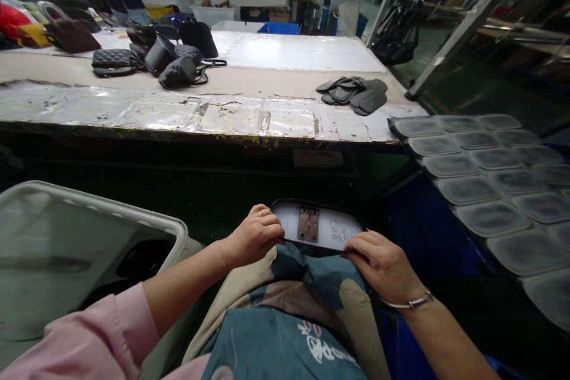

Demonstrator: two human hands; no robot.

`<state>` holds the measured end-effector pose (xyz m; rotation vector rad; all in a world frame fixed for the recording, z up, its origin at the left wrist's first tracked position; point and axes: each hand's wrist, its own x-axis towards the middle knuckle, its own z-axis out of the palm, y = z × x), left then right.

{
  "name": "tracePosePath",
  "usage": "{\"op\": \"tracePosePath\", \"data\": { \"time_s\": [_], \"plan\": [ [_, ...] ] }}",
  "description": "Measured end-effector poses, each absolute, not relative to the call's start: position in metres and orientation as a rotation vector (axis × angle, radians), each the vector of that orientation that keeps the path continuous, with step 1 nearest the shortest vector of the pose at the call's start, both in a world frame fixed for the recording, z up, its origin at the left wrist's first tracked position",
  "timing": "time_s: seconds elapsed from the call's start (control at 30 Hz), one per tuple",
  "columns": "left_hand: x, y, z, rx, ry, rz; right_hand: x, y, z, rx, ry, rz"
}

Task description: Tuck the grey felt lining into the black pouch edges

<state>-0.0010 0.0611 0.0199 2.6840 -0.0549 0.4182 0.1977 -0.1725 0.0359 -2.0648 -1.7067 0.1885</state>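
Gripping a flat rounded panel at both ends, we've got it held out just above the lap of our teal apron, white side facing us. Left hand is closed on the left end, back of the hand up, fingers bent over the edge, ring showing. Right hand is pinching the lower right corner, fingers on the edge and the thumb partly tucked from view. Both elbows are bent: our left forearm angles up and inward from a pushed-up pink sleeve, and our right forearm comes in from the lower right, bracelet at the wrist. A brown metal hinge sits left of some handwriting on the panel, between our 2 hands, touching neither. Off to our left is a white bin; the worktable is ahead, with dark bags on it.
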Motion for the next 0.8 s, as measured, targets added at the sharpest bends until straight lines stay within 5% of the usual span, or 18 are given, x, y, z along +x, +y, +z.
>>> {"op": "tracePosePath", "data": {
  "time_s": [0.37,0.67,0.8],
  "plan": [
    [0.005,0.062,0.023,2.518,0.031,0.342,0.202,-0.165,0.043,-2.114,-1.546,0.419],
    [-0.02,0.074,0.033,2.848,-0.021,0.45,0.219,-0.193,0.031,-2.057,-1.717,-0.072],
    [-0.016,0.089,0.034,2.854,-0.067,0.342,0.227,-0.188,0.04,-2.0,-1.808,0.046]
  ]
}}
